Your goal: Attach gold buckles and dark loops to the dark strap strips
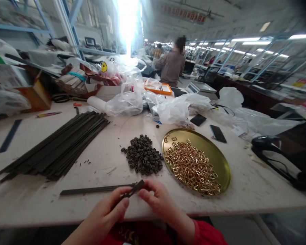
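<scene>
My left hand [109,211] and my right hand [156,199] meet at the table's near edge, both pinched on the end of a thin dark strap [129,194]. A second dark strap [91,190] lies flat on the table just left of my fingers. Beyond my hands sits a heap of small dark loops [142,155]. To its right, a round gold tray [219,160] holds several gold metal buckles [192,166]. A long bundle of dark straps [58,146] lies across the table at the left.
Crumpled clear plastic bags [173,107] pile up at the table's far side. Two dark phones [218,133] lie near the tray, and black scissors [277,158] at the right. A person in a brown top [171,66] stands with their back turned at the far bench.
</scene>
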Tool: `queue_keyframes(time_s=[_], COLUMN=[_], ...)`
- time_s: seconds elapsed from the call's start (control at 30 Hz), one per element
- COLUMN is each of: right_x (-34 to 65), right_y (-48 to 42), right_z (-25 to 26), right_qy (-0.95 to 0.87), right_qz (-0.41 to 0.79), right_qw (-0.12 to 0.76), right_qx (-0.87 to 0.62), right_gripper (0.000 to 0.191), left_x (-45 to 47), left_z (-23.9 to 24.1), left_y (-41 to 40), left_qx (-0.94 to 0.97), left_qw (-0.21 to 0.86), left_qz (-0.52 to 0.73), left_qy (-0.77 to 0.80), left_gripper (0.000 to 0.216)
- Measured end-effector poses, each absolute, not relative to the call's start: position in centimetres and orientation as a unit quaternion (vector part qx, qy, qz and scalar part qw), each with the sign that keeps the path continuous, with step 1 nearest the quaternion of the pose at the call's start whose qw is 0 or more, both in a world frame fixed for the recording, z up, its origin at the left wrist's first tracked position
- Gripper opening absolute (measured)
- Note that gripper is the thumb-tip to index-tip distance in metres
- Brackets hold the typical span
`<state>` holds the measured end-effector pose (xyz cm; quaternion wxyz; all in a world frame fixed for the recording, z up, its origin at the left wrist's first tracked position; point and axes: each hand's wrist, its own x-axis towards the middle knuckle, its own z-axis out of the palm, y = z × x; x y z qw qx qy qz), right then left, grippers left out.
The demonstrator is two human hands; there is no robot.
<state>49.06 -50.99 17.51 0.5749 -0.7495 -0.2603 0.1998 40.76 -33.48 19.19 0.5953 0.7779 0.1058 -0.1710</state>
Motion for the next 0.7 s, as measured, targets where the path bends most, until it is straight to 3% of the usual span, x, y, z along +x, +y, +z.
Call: queue_keyframes(time_s=[0.07, 0.13, 0.2, 0.43, 0.7], right_x=[52.4, 55.7, 58.2, 59.9, 60.7], right_y=[-53.5, -55.6, -56.6, -56.0, -55.7], right_z=[18.0, 18.4, 18.3, 17.4, 17.7], right_qy=[-0.251, -0.212, -0.192, -0.232, -0.280], right_qz=[0.061, -0.032, -0.048, -0.038, -0.032], right_qw=[0.387, 0.108, 0.031, -0.059, -0.092], right_qx=[-0.885, -0.971, -0.980, -0.970, -0.955], right_gripper=[0.016, 0.017, 0.016, 0.013, 0.020], left_x=[41.4, 42.0, 42.4, 42.7, 43.0], left_z=[19.0, 19.0, 19.1, 19.3, 20.4], left_y=[-33.4, -33.7, -34.2, -34.5, -35.2], left_qx=[0.782, 0.790, 0.796, 0.825, 0.835], left_qw=[0.586, 0.577, 0.569, 0.525, 0.507], left_qz=[-0.166, -0.157, -0.159, -0.170, -0.192], left_qy=[0.130, 0.137, 0.134, 0.123, 0.096], left_gripper=[0.044, 0.040, 0.037, 0.031, 0.031])
